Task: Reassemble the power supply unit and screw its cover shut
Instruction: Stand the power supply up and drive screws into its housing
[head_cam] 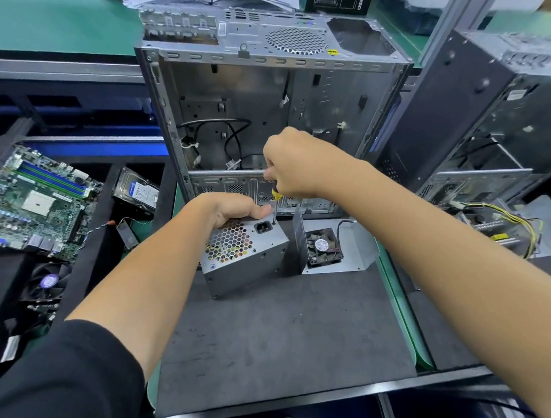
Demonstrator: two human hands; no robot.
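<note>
Workbench clutter surrounds a dark mat (291, 340). At its far edge an open, gutted case (268, 110) stands with its cavity toward the viewer, and a second case (502, 110) stands to the right. A motherboard (33, 205) and a hard drive (138, 192) lie in trays on the left.

On the mat, just in front of the open case, sits the PSU (245, 252). It is tipped, with its honeycomb-grilled, socket-bearing face turned up and toward the viewer; its long axis runs down and away into the mat. Just to its right lies a separate metal panel with a fan (323, 248), so reassembly looks unfinished, though which part is the cover cannot be told.

The left hand (231, 210) grips the PSU's top far edge, fingers curled over it and thumb along the rim, steadying it. The right hand (290, 167) hangs directly above the PSU's upper right corner, wrapped round the handle of a screwdriver (275, 205). The shaft is near vertical and its tip meets the face just right of the power socket (263, 227). The screw lies straight below the grip, so the drive likely goes straight down; no screw head is clear.
</note>
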